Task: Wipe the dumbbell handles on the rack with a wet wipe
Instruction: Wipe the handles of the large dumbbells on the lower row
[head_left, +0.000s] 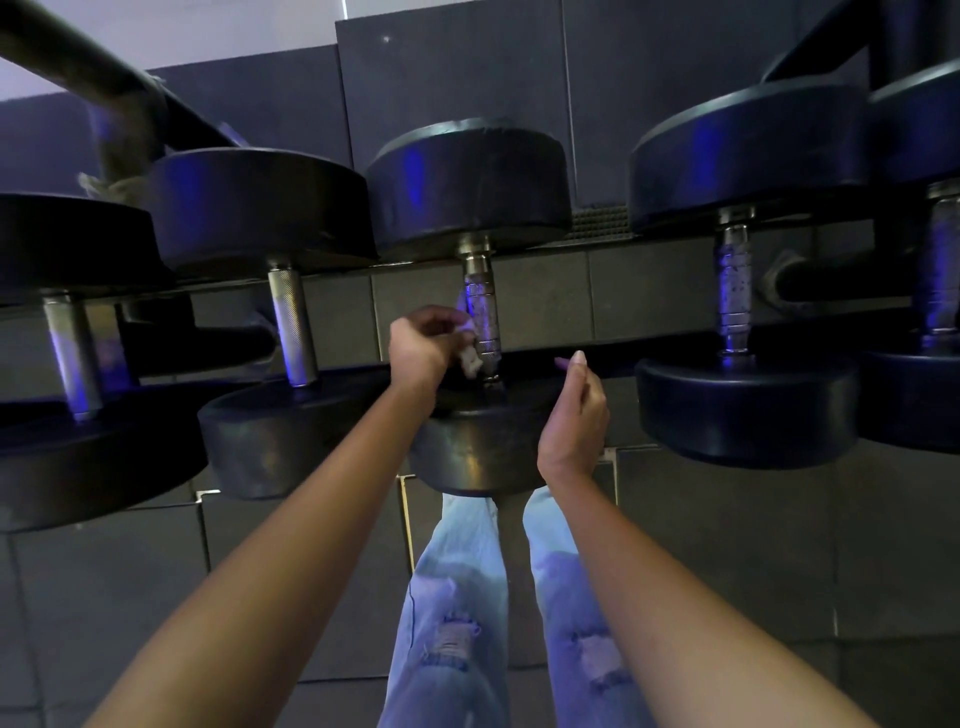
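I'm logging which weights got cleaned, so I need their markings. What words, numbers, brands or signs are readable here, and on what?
None can be read in this view.
Black round dumbbell heads: no number or brand shows on their rims.
Knurled metal dumbbell handles: texture and spots only.
Crumpled white wet wipe: no print visible.
Dark grey wall panels: no signs on them.

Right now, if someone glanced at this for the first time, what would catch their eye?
First, the left hand at centre, pinching a white wet wipe at the metal handle of the middle dumbbell. The right hand hovers just to its right, holding nothing. Around them a row of black dumbbells stretches left and right, catching blue glints.
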